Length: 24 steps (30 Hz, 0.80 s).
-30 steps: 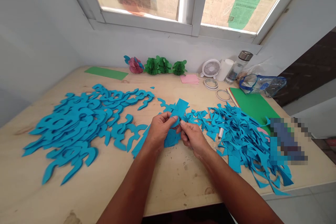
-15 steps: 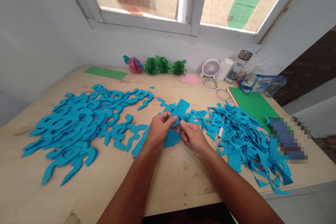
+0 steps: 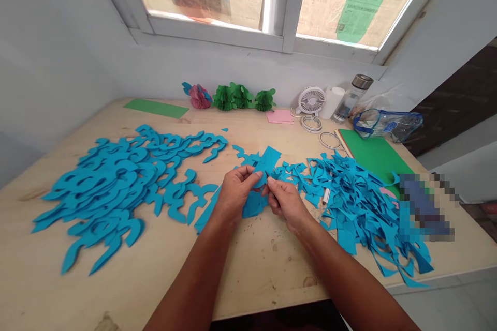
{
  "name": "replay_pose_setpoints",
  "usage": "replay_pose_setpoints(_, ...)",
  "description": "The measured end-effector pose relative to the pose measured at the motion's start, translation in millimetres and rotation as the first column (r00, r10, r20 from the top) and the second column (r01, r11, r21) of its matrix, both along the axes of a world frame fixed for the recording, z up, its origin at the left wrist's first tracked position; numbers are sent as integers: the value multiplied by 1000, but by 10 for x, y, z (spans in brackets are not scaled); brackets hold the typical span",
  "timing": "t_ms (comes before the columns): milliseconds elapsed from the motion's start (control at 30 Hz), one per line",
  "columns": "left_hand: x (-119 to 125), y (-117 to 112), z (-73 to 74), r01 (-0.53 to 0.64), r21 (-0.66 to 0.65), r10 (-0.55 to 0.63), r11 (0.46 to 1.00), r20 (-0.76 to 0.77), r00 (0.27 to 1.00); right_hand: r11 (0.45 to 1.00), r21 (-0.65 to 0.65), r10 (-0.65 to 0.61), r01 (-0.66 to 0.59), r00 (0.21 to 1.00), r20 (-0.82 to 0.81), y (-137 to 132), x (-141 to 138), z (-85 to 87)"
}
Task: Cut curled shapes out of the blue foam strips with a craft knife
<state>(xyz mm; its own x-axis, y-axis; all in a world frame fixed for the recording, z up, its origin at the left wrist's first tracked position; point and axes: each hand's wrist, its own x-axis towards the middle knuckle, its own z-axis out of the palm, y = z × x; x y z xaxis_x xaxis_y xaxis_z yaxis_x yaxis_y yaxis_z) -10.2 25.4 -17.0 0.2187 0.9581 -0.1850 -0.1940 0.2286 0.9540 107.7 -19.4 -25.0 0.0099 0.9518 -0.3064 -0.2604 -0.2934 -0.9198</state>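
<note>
Grips the blue paper piece [image 3: 270,157] in the left hand [image 3: 237,189], closed with the thumb on top, near its rounded end. Points its long axis away across the wooden table [image 3: 272,279], leaning slightly to the right. Holds it ahead and to the right of the left hand, ahead and to the left of the right hand [image 3: 285,201]. Has the left hand nearer, in firm contact; curls the right fingertips at the paper's right edge, cannot tell whether gripping paper, something small or nothing. Works above a blue sheet [image 3: 253,204], between blue cut-outs [image 3: 149,168] and blue scraps [image 3: 357,199]
</note>
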Motion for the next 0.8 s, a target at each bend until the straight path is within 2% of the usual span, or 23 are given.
replay_pose_setpoints(500,-8,5,-12,26,-10,-26,1000,6,1000,999,32,-14,12,999,47,7,14,-11)
replay_pose_setpoints(800,-18,-19,65,-70,20,70,997,-8,997,999,45,-4,0,996,91,9,12,1)
